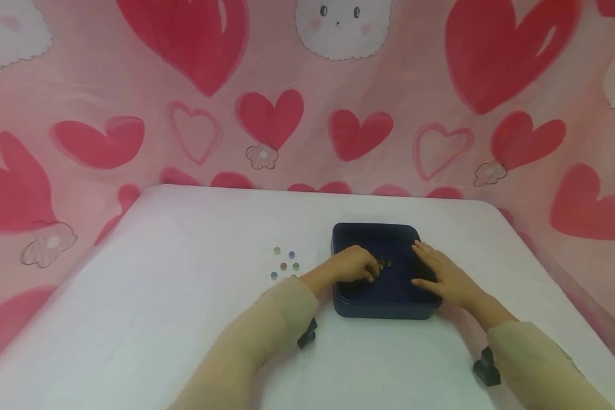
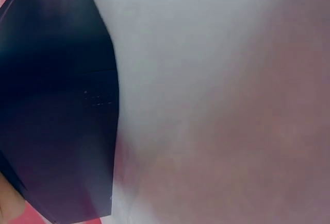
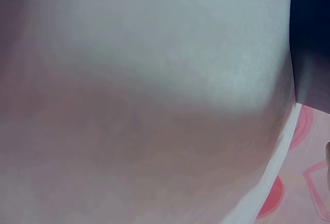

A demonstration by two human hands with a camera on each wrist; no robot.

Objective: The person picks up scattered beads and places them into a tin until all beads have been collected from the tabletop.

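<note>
A dark blue square box (image 1: 384, 311) with raised sides sits on the white table. My left hand (image 1: 356, 265) reaches over its left side, fingers curled down beside a few small marbles (image 1: 385, 263) on the box floor. Whether a marble is between those fingers I cannot tell. My right hand (image 1: 443, 276) rests on the box's right rim with fingers spread and fairly straight. The left wrist view shows the box's outer wall (image 2: 62, 141); a corner of the box (image 3: 312, 44) shows in the right wrist view.
Several glass marbles (image 1: 284, 266), blue, green and reddish, lie loose on the white table (image 1: 184, 273) to the left of the box, partly behind the left forearm. A pink cloth (image 1: 297, 68) with red hearts hangs behind the table.
</note>
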